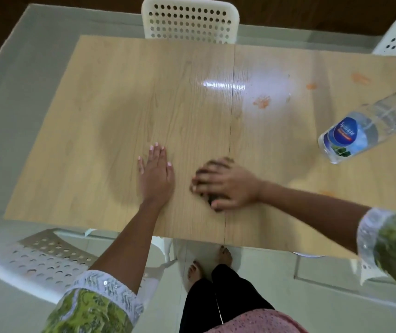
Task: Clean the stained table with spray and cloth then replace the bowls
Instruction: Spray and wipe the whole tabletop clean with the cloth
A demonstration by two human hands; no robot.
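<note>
Your dark cloth [212, 199] lies on the light wood-grain table [124, 97], near the front edge and just beside the thin seam that runs across the tabletop. Only small dark parts of it show, at your fingertips and under your thumb, because your right hand [225, 185] covers it. This hand presses down on the cloth with the fingers curled over it and close together.

Your left hand [156, 175] rests flat on the bare table just to the left of the cloth, apart from it. Its fingers are straight and held together, and the thumb stands a little to the side.

Farther from you, on the right half of the table, there are orange smeared stains [261, 101], one near the bright reflection of a lamp and some more toward the right edge. A clear plastic bottle with a blue label [360, 131] stands on the right part of the table, well apart from both hands; its top is cut by the frame edge, so you cannot tell what kind of head it has.

Around the table there are white perforated plastic chairs [189, 20]: one at the far side, one at the far right corner and one at the near left. Below the table edge your bare feet [195, 271] show on the pale tiled floor [324, 292].
</note>
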